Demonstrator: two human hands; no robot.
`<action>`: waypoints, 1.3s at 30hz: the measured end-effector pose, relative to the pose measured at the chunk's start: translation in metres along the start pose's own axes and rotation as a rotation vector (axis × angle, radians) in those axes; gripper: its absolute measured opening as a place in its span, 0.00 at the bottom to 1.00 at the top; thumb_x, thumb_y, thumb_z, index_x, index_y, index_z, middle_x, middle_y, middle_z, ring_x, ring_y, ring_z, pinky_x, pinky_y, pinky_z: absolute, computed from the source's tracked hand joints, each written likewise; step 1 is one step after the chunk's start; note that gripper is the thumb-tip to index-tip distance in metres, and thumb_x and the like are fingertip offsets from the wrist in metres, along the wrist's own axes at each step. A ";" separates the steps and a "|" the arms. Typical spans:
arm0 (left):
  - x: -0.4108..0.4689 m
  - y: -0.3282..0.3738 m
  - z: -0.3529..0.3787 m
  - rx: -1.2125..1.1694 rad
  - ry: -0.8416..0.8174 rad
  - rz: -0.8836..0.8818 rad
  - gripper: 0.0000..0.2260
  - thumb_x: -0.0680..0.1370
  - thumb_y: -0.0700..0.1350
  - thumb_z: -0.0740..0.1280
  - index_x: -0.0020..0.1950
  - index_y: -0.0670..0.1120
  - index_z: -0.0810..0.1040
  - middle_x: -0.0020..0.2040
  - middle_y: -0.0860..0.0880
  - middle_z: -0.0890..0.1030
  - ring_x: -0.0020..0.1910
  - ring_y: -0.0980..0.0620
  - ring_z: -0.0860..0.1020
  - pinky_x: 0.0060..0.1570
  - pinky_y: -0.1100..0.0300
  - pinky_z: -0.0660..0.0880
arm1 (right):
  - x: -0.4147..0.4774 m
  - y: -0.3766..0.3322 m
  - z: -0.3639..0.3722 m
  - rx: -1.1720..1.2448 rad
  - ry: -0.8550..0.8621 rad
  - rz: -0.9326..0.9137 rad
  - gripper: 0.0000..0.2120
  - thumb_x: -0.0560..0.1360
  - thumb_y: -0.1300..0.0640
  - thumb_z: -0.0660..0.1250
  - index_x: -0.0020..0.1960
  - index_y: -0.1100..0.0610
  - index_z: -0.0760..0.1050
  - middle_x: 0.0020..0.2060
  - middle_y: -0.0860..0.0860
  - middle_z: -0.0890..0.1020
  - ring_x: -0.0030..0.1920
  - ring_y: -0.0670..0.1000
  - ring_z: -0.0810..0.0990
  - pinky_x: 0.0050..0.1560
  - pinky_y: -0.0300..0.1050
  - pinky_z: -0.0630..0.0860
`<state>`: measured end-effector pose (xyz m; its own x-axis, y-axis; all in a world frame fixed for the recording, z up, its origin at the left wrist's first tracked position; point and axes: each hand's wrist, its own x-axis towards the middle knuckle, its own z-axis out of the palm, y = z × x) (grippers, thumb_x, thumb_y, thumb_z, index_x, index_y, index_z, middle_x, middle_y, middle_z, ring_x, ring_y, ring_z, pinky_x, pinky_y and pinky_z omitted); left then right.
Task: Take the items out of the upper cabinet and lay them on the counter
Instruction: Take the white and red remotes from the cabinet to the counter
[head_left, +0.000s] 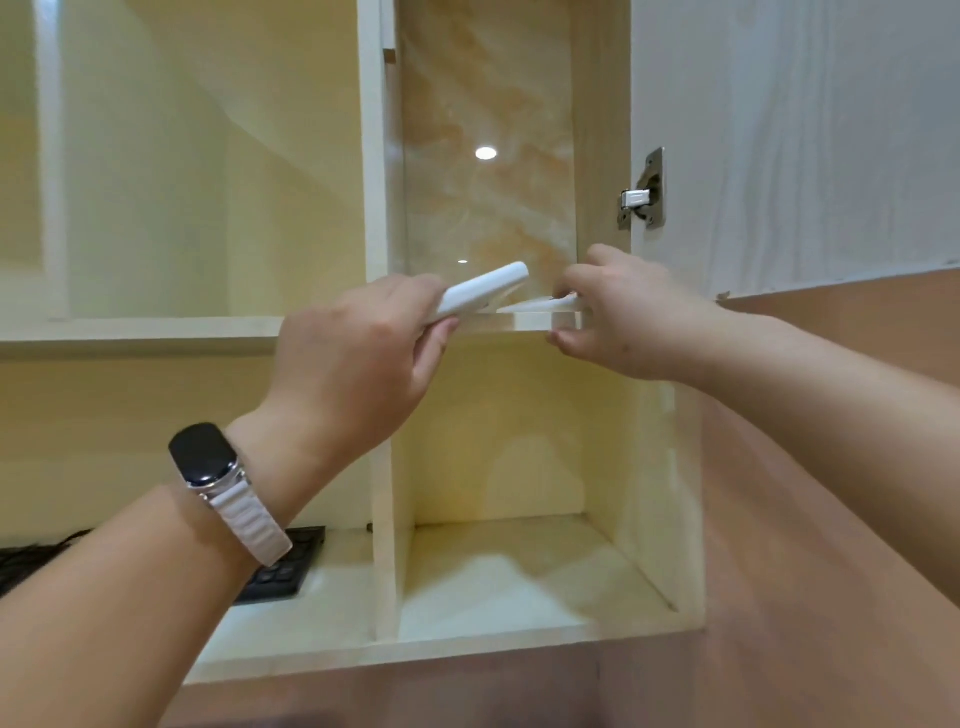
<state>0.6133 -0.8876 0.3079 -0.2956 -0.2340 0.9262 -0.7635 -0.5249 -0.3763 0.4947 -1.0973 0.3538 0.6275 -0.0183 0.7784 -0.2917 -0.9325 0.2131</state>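
The upper cabinet (602, 130) stands open, with a glossy marbled back wall. My left hand (353, 358), a dark watch on its wrist, grips a flat white oblong item (480, 293) and holds it tilted at the cabinet's front edge. My right hand (628, 317) reaches onto the cabinet floor beside it. Its fingertips pinch a thin white flat item (540, 305) lying on that shelf. How much of this item lies further in is hidden by the shelf edge.
The open cabinet door (795, 140) hangs to the right on a metal hinge (641, 195). Below is an open niche (519, 566) with a vertical divider (384, 545). A black keyboard (283, 571) lies on the lower shelf at left.
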 end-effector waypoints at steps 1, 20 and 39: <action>-0.002 0.001 -0.002 -0.006 0.010 -0.008 0.09 0.79 0.48 0.65 0.54 0.46 0.80 0.39 0.48 0.82 0.32 0.45 0.78 0.23 0.52 0.72 | 0.001 -0.001 -0.001 0.041 0.013 0.003 0.19 0.75 0.44 0.66 0.62 0.52 0.73 0.49 0.49 0.69 0.51 0.55 0.73 0.50 0.49 0.71; -0.033 0.015 -0.001 -0.061 -0.048 -0.290 0.09 0.76 0.46 0.69 0.56 0.49 0.80 0.41 0.51 0.82 0.34 0.45 0.78 0.28 0.57 0.72 | -0.029 -0.004 -0.001 -0.141 0.230 0.135 0.06 0.76 0.64 0.63 0.42 0.61 0.68 0.41 0.54 0.62 0.41 0.56 0.62 0.34 0.49 0.61; -0.110 0.092 0.015 -0.477 -0.186 -0.526 0.12 0.74 0.50 0.63 0.58 0.51 0.73 0.45 0.55 0.77 0.37 0.49 0.74 0.33 0.55 0.72 | -0.140 -0.030 0.037 0.370 0.310 0.445 0.11 0.73 0.52 0.66 0.37 0.55 0.66 0.28 0.48 0.71 0.29 0.47 0.70 0.28 0.47 0.64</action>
<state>0.5840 -0.9220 0.1711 0.2485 -0.2063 0.9464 -0.9571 -0.2027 0.2071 0.4423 -1.0806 0.2164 0.2511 -0.3780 0.8911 -0.1734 -0.9233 -0.3427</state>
